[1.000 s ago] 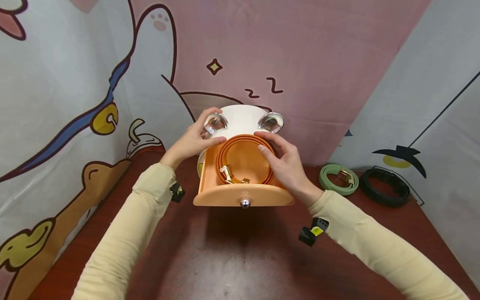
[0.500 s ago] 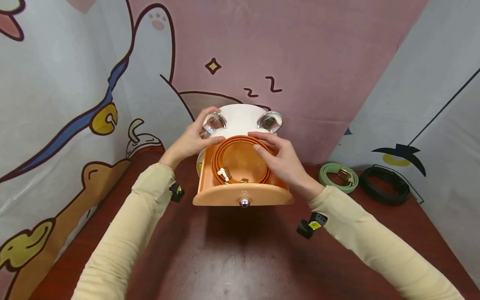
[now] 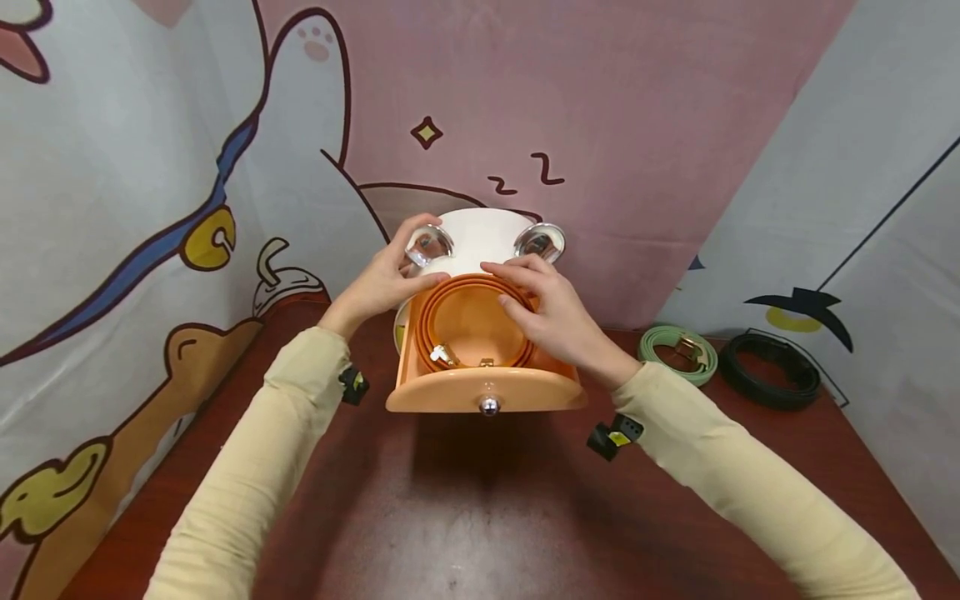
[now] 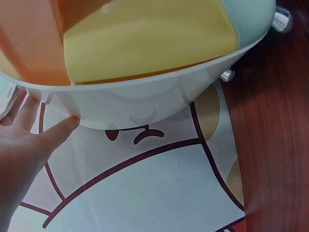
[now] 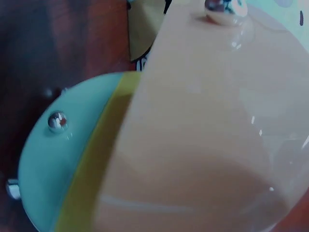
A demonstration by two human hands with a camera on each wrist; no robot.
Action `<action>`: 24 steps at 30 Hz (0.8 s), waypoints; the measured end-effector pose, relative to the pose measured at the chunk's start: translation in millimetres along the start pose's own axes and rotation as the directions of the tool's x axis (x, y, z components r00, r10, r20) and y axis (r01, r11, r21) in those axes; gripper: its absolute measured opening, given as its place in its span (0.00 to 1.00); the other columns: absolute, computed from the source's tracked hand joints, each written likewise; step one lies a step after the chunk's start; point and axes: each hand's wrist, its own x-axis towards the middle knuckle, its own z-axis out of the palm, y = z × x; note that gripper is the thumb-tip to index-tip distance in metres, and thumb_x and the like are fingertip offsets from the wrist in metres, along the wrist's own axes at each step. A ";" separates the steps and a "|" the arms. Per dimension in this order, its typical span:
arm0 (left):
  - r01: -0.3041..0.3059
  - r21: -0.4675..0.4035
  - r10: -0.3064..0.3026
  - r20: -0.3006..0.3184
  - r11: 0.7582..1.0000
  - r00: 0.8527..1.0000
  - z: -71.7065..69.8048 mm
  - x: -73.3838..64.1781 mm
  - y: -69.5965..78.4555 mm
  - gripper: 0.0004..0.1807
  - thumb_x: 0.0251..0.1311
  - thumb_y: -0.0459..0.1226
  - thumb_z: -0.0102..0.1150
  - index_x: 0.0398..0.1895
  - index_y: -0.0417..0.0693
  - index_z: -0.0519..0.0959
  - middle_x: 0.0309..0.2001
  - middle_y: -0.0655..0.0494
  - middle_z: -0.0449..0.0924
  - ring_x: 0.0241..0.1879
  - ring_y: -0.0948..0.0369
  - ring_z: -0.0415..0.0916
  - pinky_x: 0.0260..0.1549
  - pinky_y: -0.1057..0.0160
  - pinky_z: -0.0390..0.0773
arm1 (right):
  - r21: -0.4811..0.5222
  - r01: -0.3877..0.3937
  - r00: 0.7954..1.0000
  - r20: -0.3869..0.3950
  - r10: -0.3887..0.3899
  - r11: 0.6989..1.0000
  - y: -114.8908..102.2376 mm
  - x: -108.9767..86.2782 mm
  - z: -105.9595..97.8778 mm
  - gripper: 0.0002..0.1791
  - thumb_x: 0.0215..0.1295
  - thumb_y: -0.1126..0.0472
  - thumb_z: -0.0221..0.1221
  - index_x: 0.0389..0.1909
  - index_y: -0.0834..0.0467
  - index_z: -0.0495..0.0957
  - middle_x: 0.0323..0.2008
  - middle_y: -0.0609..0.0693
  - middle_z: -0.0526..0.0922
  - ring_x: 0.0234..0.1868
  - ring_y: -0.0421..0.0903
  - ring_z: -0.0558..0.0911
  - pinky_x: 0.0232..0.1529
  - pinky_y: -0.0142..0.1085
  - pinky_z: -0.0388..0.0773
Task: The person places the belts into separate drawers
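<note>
In the head view, a rounded white cabinet (image 3: 483, 233) with two shiny silver ear-like parts has its peach drawer (image 3: 442, 392) pulled out. A coiled orange belt (image 3: 426, 321) with a gold buckle lies in that drawer. My left hand (image 3: 378, 282) holds the cabinet at its left ear, thumb on the front edge; the left wrist view shows the thumb against the white shell (image 4: 130, 104). My right hand (image 3: 555, 315) pinches the coil's upper right side, thumb inside the ring. The right wrist view shows the drawer front (image 5: 193, 125), with that hand out of sight.
A coiled green belt (image 3: 654, 367) and a coiled black belt (image 3: 772, 396) lie on the brown table (image 3: 480, 517) to the right. A teal panel (image 5: 53, 164) with a silver knob sits below the drawer. A cartoon cloth (image 3: 600, 125) hangs close behind.
My right hand has moved left, and the orange belt coil has shifted left within the drawer with it. My left hand and the cabinet stay in place.
</note>
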 end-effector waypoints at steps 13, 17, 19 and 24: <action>0.001 0.008 -0.001 -0.001 1.000 1.000 0.3 0.3 -0.6 0.37 0.61 0.34 0.64 0.70 0.47 0.55 0.21 0.55 0.53 0.17 0.64 0.52 0.20 0.67 0.57 | -0.198 0.107 0.994 0.033 -0.102 0.974 2.1 -0.7 3.6 0.16 0.60 0.70 0.62 0.50 0.65 0.81 0.44 0.56 0.82 0.47 0.53 0.77 0.50 0.45 0.69; -0.002 0.007 0.002 -0.001 1.000 1.000 0.5 0.4 -0.7 0.37 0.61 0.34 0.64 0.70 0.47 0.55 0.23 0.52 0.57 0.18 0.64 0.51 0.20 0.67 0.57 | -0.237 0.111 0.993 -0.006 -0.116 0.965 1.6 -3.8 6.0 0.16 0.59 0.68 0.65 0.50 0.64 0.81 0.44 0.56 0.82 0.47 0.53 0.76 0.50 0.45 0.70; 0.000 -0.001 0.000 -0.002 1.000 1.000 0.6 0.3 -1.1 0.37 0.61 0.34 0.65 0.70 0.48 0.56 0.27 0.48 0.61 0.18 0.64 0.52 0.21 0.67 0.57 | -0.238 0.107 0.993 -0.019 -0.115 0.965 1.7 -4.5 5.9 0.16 0.58 0.67 0.66 0.49 0.64 0.82 0.43 0.56 0.81 0.47 0.53 0.76 0.50 0.44 0.70; 0.004 -0.019 -0.004 -0.007 1.000 1.000 0.8 0.1 -4.7 0.37 0.60 0.34 0.65 0.69 0.50 0.56 0.34 0.43 0.66 0.19 0.64 0.51 0.21 0.67 0.56 | -0.208 0.084 0.995 -0.028 -0.092 0.974 3.4 -7.7 3.7 0.14 0.57 0.69 0.66 0.45 0.64 0.83 0.43 0.56 0.77 0.45 0.51 0.76 0.48 0.42 0.71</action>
